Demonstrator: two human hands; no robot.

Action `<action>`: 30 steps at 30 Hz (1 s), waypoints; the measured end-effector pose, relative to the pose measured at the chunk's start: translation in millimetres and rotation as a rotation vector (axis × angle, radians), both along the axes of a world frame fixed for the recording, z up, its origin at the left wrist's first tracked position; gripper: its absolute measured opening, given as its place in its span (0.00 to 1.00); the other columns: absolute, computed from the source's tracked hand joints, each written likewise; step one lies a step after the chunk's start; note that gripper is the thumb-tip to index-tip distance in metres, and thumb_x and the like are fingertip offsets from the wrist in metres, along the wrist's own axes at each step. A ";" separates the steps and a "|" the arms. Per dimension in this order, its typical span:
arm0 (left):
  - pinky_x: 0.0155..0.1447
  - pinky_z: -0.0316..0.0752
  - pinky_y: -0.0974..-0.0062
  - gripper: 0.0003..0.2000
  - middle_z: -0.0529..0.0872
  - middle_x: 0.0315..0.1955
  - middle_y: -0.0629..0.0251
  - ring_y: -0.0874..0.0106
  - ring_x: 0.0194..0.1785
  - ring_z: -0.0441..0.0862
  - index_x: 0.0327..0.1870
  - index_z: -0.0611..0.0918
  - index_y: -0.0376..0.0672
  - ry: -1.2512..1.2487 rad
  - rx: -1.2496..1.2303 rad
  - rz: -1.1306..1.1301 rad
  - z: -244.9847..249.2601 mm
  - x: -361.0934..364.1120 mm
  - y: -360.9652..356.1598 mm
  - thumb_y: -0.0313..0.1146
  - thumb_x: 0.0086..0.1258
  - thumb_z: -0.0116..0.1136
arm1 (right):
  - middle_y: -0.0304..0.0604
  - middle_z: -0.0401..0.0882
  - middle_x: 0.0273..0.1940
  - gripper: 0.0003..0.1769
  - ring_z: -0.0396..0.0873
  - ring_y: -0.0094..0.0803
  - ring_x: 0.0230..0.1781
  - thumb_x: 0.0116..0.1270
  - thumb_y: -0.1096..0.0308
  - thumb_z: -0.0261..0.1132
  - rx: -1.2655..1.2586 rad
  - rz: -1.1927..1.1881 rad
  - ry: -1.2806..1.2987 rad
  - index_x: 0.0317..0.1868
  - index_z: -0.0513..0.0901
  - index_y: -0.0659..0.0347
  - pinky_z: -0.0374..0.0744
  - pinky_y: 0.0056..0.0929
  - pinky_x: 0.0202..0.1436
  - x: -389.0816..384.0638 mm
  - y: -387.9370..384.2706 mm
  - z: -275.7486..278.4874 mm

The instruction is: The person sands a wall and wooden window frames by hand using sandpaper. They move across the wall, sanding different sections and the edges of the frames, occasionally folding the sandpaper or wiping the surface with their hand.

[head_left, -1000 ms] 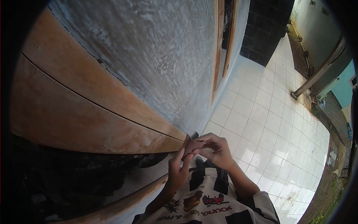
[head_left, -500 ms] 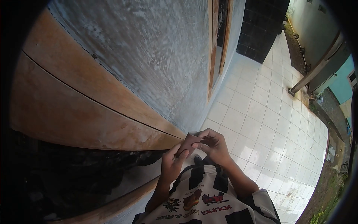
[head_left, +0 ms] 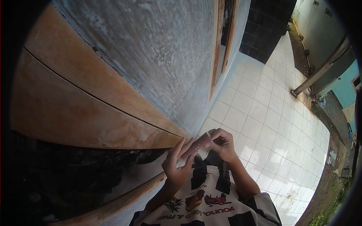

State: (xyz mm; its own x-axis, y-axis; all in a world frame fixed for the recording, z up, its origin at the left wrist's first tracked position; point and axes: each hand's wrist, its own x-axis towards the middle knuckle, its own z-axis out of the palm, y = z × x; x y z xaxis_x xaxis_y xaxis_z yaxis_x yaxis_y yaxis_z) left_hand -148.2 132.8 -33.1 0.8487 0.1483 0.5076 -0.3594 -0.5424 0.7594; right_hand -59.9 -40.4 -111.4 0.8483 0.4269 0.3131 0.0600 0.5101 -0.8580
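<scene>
Clock is the view, 12 at top. A thin, dull brown, paper-like sheet (head_left: pixel 200 144) sits below centre, toward 5 o'clock, up in the air between the person's two bare hands. It's curved or folded over, long axis roughly 8 to 2, paler edge at the 2 end. Layer count: can't tell.

Right hand (head_left: pixel 224 145): at the sheet's 2 o'clock end. Grip clamped on that end, thumb against curled fingers; fingertips partly hidden. Left hand (head_left: pixel 176 164): at the 8 o'clock end. Grip apart, fingers long and spread, pointing about 1 o'clock, thumb on the opposite side, sheet lying between. How hard it presses, can't tell.

Step in hand, as a judgement: two-handed shaping or turning of the sheet, right side anchoring, left side supporting. Next move calls for a steady right pinch and left thumb and fingers brought in along the fold, evenly, else the curve may spring open.

Around: orange-brown wooden frame (head_left: pixel 94 120) at 9, narrowing toward the left fingertips; contact unclear. Streaky grey-blue wall (head_left: pixel 151 56) toward 11. Glossy white tiled floor (head_left: pixel 260 109) at 3. Black-and-cream printed shirt (head_left: pixel 200 213) at 6, below the hands. Dark area at 8, too dim to read.
</scene>
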 end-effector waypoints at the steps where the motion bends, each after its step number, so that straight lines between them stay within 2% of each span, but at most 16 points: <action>1: 0.59 0.80 0.71 0.32 0.90 0.50 0.46 0.64 0.55 0.89 0.67 0.71 0.30 0.000 -0.001 0.003 0.1 -0.4 -0.4 0.18 0.61 0.74 | 0.44 0.84 0.46 0.12 0.82 0.31 0.48 0.62 0.84 0.73 -0.002 -0.022 0.009 0.42 0.80 0.65 0.80 0.33 0.56 0.0 0.7 2.8; 3: 0.62 0.81 0.66 0.31 0.87 0.57 0.51 0.60 0.59 0.86 0.68 0.73 0.31 0.036 -0.059 -0.001 0.6 -0.3 -0.6 0.20 0.63 0.73 | 0.44 0.83 0.46 0.12 0.81 0.32 0.48 0.62 0.84 0.73 -0.002 -0.041 0.015 0.43 0.81 0.65 0.80 0.33 0.55 1.4 3.7 10.3; 6: 0.61 0.81 0.67 0.28 0.87 0.57 0.51 0.61 0.58 0.87 0.66 0.77 0.32 0.041 -0.126 0.047 0.5 3.4 -1.8 0.20 0.62 0.73 | 0.44 0.83 0.47 0.12 0.81 0.30 0.48 0.63 0.84 0.73 0.012 -0.078 0.012 0.44 0.81 0.64 0.80 0.33 0.55 2.2 9.7 20.3; 9: 0.59 0.82 0.68 0.25 0.87 0.56 0.51 0.62 0.58 0.87 0.62 0.81 0.33 0.065 -0.080 0.095 -4.5 8.3 4.4 0.20 0.62 0.73 | 0.44 0.83 0.48 0.12 0.81 0.28 0.50 0.66 0.82 0.71 0.017 -0.090 0.081 0.47 0.81 0.64 0.80 0.33 0.56 -0.3 12.3 27.5; 11: 0.56 0.83 0.69 0.22 0.88 0.54 0.49 0.63 0.56 0.88 0.60 0.82 0.31 0.039 -0.052 0.102 -5.7 13.0 7.6 0.20 0.63 0.72 | 0.43 0.84 0.51 0.11 0.81 0.26 0.51 0.70 0.81 0.69 0.091 0.049 0.239 0.51 0.80 0.65 0.79 0.32 0.57 -4.8 11.5 31.3; 12: 0.54 0.85 0.70 0.20 0.88 0.53 0.46 0.63 0.54 0.89 0.57 0.83 0.29 0.016 -0.027 0.107 -6.0 14.8 8.5 0.21 0.63 0.72 | 0.43 0.84 0.51 0.11 0.81 0.26 0.51 0.70 0.81 0.69 0.093 0.050 0.239 0.51 0.80 0.65 0.79 0.32 0.57 -5.6 13.7 28.8; 14: 0.54 0.84 0.70 0.20 0.88 0.53 0.46 0.62 0.54 0.89 0.57 0.83 0.30 0.015 -0.020 0.110 -6.1 17.4 8.8 0.20 0.63 0.72 | 0.44 0.85 0.54 0.15 0.82 0.27 0.54 0.72 0.80 0.66 0.190 0.128 0.220 0.57 0.79 0.66 0.78 0.31 0.60 -7.3 22.2 22.8; 16: 0.55 0.84 0.70 0.20 0.88 0.54 0.47 0.62 0.55 0.89 0.57 0.83 0.30 0.011 -0.016 0.110 -7.0 21.6 7.6 0.20 0.64 0.71 | 0.44 0.85 0.54 0.16 0.81 0.27 0.55 0.72 0.80 0.66 0.173 0.113 0.235 0.59 0.78 0.67 0.77 0.31 0.63 -11.4 29.7 27.1; 18: 0.59 0.81 0.67 0.23 0.88 0.55 0.49 0.60 0.57 0.87 0.62 0.83 0.35 0.023 -0.016 0.066 -7.6 27.4 5.4 0.22 0.65 0.70 | 0.45 0.85 0.56 0.19 0.80 0.27 0.58 0.73 0.80 0.65 0.117 0.120 0.279 0.63 0.78 0.67 0.75 0.32 0.66 -8.8 28.5 25.8; 22: 0.65 0.78 0.63 0.22 0.84 0.61 0.46 0.55 0.61 0.84 0.65 0.81 0.34 0.136 0.016 0.045 -5.1 45.4 2.9 0.25 0.68 0.66 | 0.44 0.85 0.56 0.19 0.79 0.24 0.58 0.74 0.79 0.65 0.030 0.060 0.158 0.64 0.78 0.68 0.75 0.30 0.66 12.4 21.7 26.9; 24: 0.69 0.74 0.59 0.25 0.77 0.67 0.42 0.50 0.65 0.81 0.68 0.77 0.31 0.196 0.137 -0.009 -5.8 59.1 3.3 0.25 0.70 0.64 | 0.41 0.88 0.50 0.16 0.81 0.21 0.50 0.74 0.77 0.66 -0.083 -0.116 0.181 0.60 0.82 0.70 0.79 0.25 0.57 29.1 22.8 32.3; 25: 0.69 0.74 0.59 0.25 0.77 0.67 0.42 0.50 0.65 0.81 0.68 0.77 0.31 0.197 0.138 -0.007 -4.3 64.3 2.8 0.25 0.70 0.64 | 0.41 0.88 0.50 0.16 0.81 0.21 0.50 0.74 0.77 0.66 -0.082 -0.113 0.182 0.60 0.82 0.70 0.79 0.25 0.57 42.6 20.4 29.0; 27: 0.70 0.73 0.59 0.28 0.71 0.72 0.39 0.47 0.67 0.78 0.72 0.72 0.29 0.095 0.225 0.057 0.9 74.2 2.3 0.24 0.69 0.62 | 0.37 0.89 0.42 0.13 0.83 0.20 0.41 0.74 0.77 0.66 -0.309 -0.401 0.098 0.56 0.85 0.70 0.79 0.22 0.46 82.5 18.5 7.7; 29: 0.72 0.73 0.55 0.27 0.73 0.69 0.36 0.45 0.68 0.77 0.70 0.72 0.29 0.073 0.213 0.086 10.7 77.7 2.0 0.23 0.69 0.60 | 0.42 0.91 0.38 0.13 0.83 0.19 0.36 0.72 0.78 0.66 -0.295 -0.558 0.130 0.55 0.86 0.69 0.79 0.23 0.40 134.7 18.0 -21.7; 30: 0.72 0.74 0.54 0.24 0.74 0.67 0.36 0.45 0.68 0.77 0.68 0.73 0.29 -0.046 0.295 0.175 15.7 77.8 3.8 0.22 0.70 0.59 | 0.42 0.91 0.38 0.13 0.83 0.19 0.36 0.72 0.78 0.66 -0.293 -0.553 0.136 0.55 0.86 0.69 0.79 0.23 0.40 157.0 17.7 -31.7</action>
State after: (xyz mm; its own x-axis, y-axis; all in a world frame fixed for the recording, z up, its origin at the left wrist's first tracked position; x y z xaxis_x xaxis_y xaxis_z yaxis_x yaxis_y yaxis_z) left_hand -70.4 136.5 -17.4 0.7984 0.1306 0.5878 -0.2722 -0.7924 0.5459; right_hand 97.1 -22.7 -143.1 0.9917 -0.0339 0.1237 0.1278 0.1776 -0.9758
